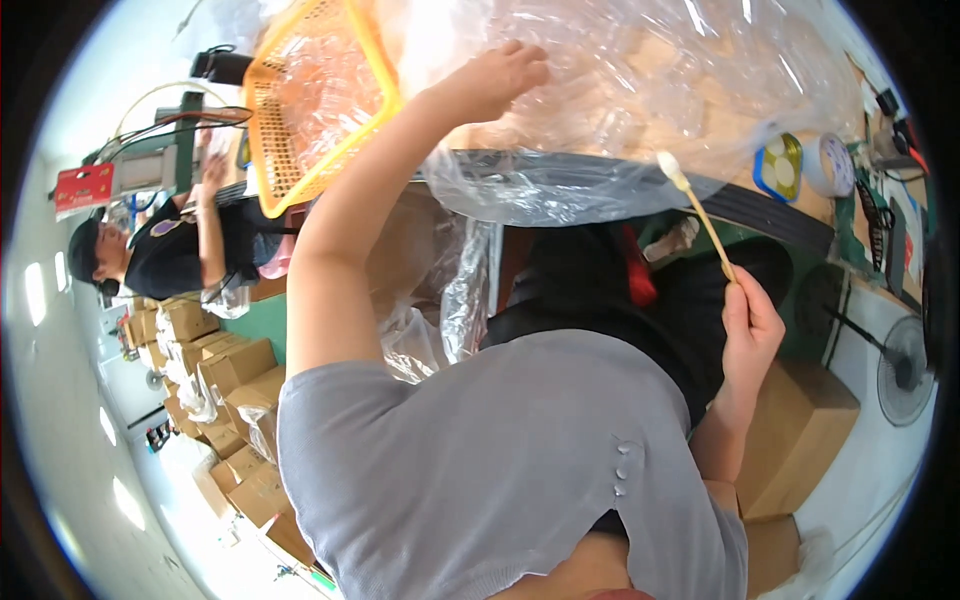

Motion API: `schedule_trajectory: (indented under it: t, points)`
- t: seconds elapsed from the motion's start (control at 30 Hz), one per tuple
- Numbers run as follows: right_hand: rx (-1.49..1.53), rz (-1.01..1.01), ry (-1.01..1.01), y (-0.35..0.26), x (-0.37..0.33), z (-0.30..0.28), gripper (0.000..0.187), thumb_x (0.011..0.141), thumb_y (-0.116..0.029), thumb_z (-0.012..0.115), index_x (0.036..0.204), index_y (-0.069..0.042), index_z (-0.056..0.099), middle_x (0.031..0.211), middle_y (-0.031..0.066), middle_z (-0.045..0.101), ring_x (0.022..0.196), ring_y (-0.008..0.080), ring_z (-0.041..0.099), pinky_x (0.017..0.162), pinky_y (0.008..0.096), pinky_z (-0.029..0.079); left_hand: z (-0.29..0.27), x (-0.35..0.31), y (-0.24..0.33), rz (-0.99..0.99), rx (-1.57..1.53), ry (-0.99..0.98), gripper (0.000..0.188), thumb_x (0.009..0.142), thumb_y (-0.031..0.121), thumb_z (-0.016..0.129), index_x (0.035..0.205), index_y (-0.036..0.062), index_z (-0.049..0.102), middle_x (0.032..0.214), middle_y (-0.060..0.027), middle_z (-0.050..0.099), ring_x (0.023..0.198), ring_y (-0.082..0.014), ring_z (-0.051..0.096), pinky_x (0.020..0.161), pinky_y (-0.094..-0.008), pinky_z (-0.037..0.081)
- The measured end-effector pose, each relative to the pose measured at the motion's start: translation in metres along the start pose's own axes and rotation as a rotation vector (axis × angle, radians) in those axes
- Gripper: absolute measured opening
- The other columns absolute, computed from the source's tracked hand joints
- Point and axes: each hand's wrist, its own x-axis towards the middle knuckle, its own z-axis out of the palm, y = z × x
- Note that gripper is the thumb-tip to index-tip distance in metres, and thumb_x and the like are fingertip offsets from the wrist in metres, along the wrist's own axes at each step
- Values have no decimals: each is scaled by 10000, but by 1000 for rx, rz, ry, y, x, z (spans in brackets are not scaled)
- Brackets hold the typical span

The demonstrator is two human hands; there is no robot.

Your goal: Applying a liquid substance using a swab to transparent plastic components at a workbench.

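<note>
Wooden and thin, the swab stick (pixel 700 215) is pinched at its lower end between the thumb and fingers of my right hand (pixel 750 325), which is closed round it. Its long axis runs on a slant, up and to my left, with the white cotton tip (pixel 669 168) at the far upper end, pointing at the edge of the clear plastic bag (pixel 640 90) and almost touching it. The stick hangs in the air over the front rim of the desk (pixel 770 215), above my dark lap.

My left hand (pixel 495 80) is stretched out ahead, fingers curled down onto the crinkled top of the same bag; whether it truly grips the film I cannot tell. The bag is heaped on the desk and spills over its near edge. Just to its left stands an orange mesh basket (pixel 300 110). To the right of the tip lie a small blue and yellow dish (pixel 778 165) and a roll of tape (pixel 828 163). Further left, another person (pixel 170 245) sits beside stacked cardboard boxes (pixel 225 370).
</note>
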Motion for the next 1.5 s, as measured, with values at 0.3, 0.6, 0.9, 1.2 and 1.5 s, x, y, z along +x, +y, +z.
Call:
schedule_trajectory:
  t: [0.3, 0.6, 0.9, 1.2, 1.5]
  points:
    - [47, -62, 18, 28, -2, -4, 232, 907, -77, 532, 1106, 22, 599, 642, -72, 430, 503, -11, 304, 440, 152, 202, -22, 24, 11, 40, 105, -233, 403, 597, 28, 738, 978, 76, 616, 1390, -77, 356, 1145, -306, 416, 941, -386, 407]
    - [63, -88, 22, 27, -5, -8, 239, 896, -102, 563, 1100, 17, 600, 645, -78, 439, 508, -11, 310, 450, 149, 201, -22, 23, -1, 75, 217, -335, 461, 580, 97, 766, 1021, 85, 633, 1278, -124, 425, 1203, -307, 391, 972, -397, 376]
    - [84, -120, 29, 13, -8, -13, 221, 889, -81, 561, 1083, 14, 607, 690, -64, 485, 565, -1, 370, 496, 151, 263, -36, 3, 23, -257, -505, -9, 452, 659, 148, 772, 1073, 80, 605, 1320, -127, 424, 1209, -288, 429, 1008, -397, 352]
    - [77, -359, -107, -20, 23, 17, 200, 859, 24, 539, 1046, 26, 610, 744, 3, 516, 615, 48, 407, 534, 182, 307, -9, -8, 134, -139, -2379, 1048, 596, 686, 351, 768, 1189, 122, 545, 1402, -264, 259, 1333, -417, 169, 1085, -566, 163]
    - [-55, -456, -165, -36, 33, 28, 203, 844, 21, 565, 1039, 15, 619, 687, 30, 495, 574, 86, 417, 517, 205, 326, -1, -12, 152, -118, -2442, 1045, 593, 648, 342, 800, 1153, 124, 577, 1429, -246, 199, 1349, -409, 119, 1083, -547, 194]
